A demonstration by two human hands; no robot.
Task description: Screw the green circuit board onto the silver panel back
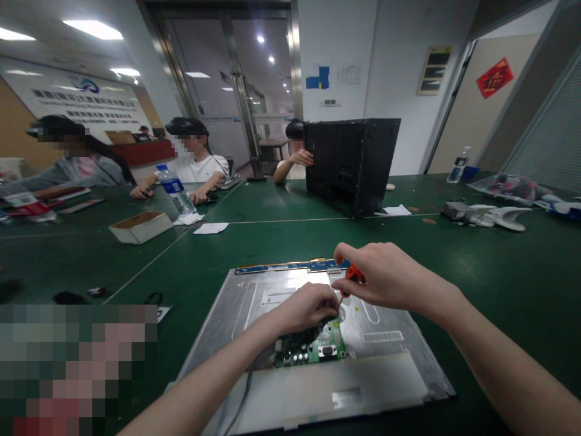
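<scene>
A bare LCD panel (385, 363) lies metal back up on the table in front of me. Screwdriver (352, 280) in grip, my right hand (381, 272) has its fingers closed around the red handle, and the thin shaft slants down to the left. My left hand (313, 306) is pinched close to the shaft's lower end, above the green circuit board (333, 345). Whatever its fingertips hold is hidden. That board sits on the panel's back, partly covered by my left hand. A blue board strip (281, 267) runs along the far edge. One dark cable (242, 396) trails toward me.
A black monitor housing (349, 163) stands across the green table (463, 266), with a co-worker's hand on it. Two more people sit at the left. Around them are a water bottle (175, 189) and an open box (140, 227). A monitor stand (485, 215) lies at the right.
</scene>
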